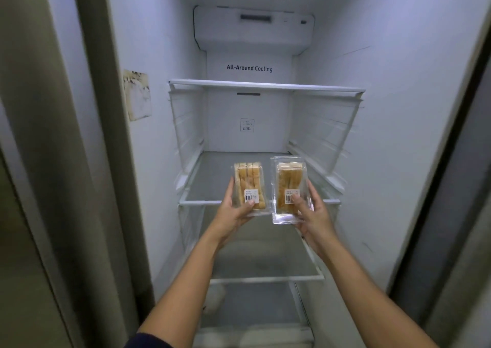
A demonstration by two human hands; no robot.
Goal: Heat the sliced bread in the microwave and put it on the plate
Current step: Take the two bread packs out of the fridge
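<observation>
Sliced bread (288, 181) sits in two clear packs, both held up just inside the open fridge (398, 108), a white one with "All-Around Cooling" on the back wall. They hover over the front edge of the middle glass shelf (212, 177). The left pack (249, 187) and right pack (281, 215) are side by side, nearly touching. The left hand (233, 212) has its fingers curled round the left pack, and the right hand (312, 215) grips the other. Each pack has a barcode label (251, 196).

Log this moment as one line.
left hand holds left bread pack | right hand holds right bread pack | at open fridge
</observation>
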